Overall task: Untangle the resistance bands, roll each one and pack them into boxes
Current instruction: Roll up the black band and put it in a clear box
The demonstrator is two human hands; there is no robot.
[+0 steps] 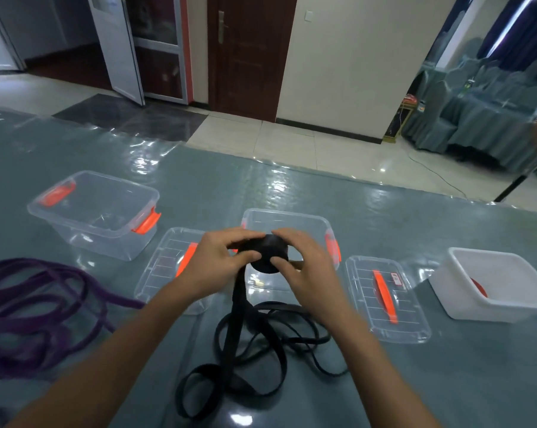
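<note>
Stretching across the lower view was the table [446,381], its grey-green cloth under a glossy clear sheet. A purple resistance band [45,304] lay in loose loops at its left edge. Both forearms reached forward and met over the middle. The black resistance band [251,359] trailed in tangled loops between the arms, one strand rising to a tight roll [268,253] held above the table, before the middle clear box [292,216]. The left hand [221,261] gripped the roll's left side, fingers [239,234] curled over it. The right hand [304,261] pinched its right side. Another clear box [106,245] stood far left and a white box [464,307] far right, with two lids [165,264] lying flat between the boxes.
</note>
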